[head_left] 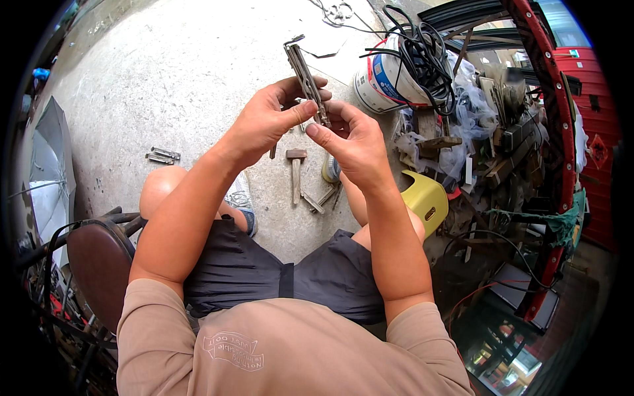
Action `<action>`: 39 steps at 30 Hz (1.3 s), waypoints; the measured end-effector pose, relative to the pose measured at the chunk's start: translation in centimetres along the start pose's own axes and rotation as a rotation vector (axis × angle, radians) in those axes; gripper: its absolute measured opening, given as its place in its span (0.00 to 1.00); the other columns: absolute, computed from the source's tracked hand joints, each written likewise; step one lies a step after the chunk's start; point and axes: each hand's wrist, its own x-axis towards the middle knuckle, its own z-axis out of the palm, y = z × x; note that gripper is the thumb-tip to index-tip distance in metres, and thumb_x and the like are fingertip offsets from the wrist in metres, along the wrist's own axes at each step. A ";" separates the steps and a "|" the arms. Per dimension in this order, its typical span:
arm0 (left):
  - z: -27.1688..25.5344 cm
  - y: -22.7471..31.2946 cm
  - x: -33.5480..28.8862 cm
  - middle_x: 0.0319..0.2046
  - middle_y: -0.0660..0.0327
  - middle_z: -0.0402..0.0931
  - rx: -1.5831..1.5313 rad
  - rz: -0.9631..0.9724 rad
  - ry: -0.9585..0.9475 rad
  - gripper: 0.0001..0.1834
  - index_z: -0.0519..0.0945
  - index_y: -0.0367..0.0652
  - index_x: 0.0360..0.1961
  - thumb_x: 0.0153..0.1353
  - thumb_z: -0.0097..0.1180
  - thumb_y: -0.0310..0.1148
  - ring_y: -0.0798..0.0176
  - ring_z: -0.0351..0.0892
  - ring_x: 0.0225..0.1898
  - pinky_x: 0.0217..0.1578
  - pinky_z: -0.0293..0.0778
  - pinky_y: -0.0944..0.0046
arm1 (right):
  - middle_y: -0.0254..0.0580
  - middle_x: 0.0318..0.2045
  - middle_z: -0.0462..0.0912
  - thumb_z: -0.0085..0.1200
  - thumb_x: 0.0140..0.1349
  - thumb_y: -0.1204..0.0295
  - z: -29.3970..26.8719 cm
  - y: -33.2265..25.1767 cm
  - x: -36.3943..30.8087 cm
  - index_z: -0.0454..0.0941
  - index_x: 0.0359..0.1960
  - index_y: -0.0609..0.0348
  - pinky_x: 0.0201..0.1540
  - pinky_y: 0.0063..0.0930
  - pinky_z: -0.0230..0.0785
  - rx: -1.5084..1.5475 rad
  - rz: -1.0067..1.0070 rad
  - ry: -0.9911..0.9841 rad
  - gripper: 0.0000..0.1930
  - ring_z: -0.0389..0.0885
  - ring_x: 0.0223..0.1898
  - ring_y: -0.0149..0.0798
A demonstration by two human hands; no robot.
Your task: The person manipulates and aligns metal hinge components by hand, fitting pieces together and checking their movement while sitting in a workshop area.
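Note:
Above the floor, between my knees, both hands grip a long, narrow metal hinge strip (304, 76) with slots along it, tilted with its far end up and left. My left hand (274, 112) pinches its middle, thumb on top. My right hand (353, 135) closes on the near end, its fingers partly hidden behind. A hammer (296, 175) with a wooden handle lies on the concrete below my hands. Near its handle end rest a few metal strips (321, 200). More metal hinge pieces (162, 156) lie beyond my left knee.
A white bucket (378, 89) heaped with black cable (422, 56) stands at the far right, beside piled scrap and plastic bags (456, 155). A yellow-green plastic piece (426, 201) is by my right knee. A brown round stool (99, 261) and silver umbrella (53, 171) stand left.

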 end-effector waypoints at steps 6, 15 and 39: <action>0.3 0.5 -0.1 0.59 0.58 0.83 0.054 -0.017 0.014 0.31 0.73 0.36 0.72 0.75 0.65 0.41 0.65 0.82 0.58 0.54 0.77 0.67 | 0.35 0.36 0.87 0.72 0.67 0.68 0.0 0.1 0.0 0.82 0.54 0.72 0.42 0.21 0.76 -0.004 -0.007 -0.007 0.21 0.82 0.38 0.24; -0.3 0.1 0.1 0.61 0.56 0.82 0.037 -0.069 0.018 0.34 0.70 0.35 0.74 0.76 0.63 0.43 0.65 0.82 0.60 0.58 0.78 0.66 | 0.39 0.40 0.88 0.73 0.67 0.67 0.0 -0.4 0.0 0.81 0.58 0.72 0.46 0.24 0.78 0.024 0.021 -0.024 0.24 0.85 0.42 0.27; 0.7 0.9 -0.1 0.62 0.55 0.79 0.042 -0.072 0.019 0.41 0.68 0.34 0.75 0.67 0.72 0.38 0.68 0.80 0.55 0.48 0.75 0.71 | 0.50 0.35 0.86 0.69 0.61 0.74 0.3 -0.4 -0.1 0.85 0.51 0.62 0.39 0.42 0.80 -0.644 -0.377 0.160 0.16 0.87 0.35 0.50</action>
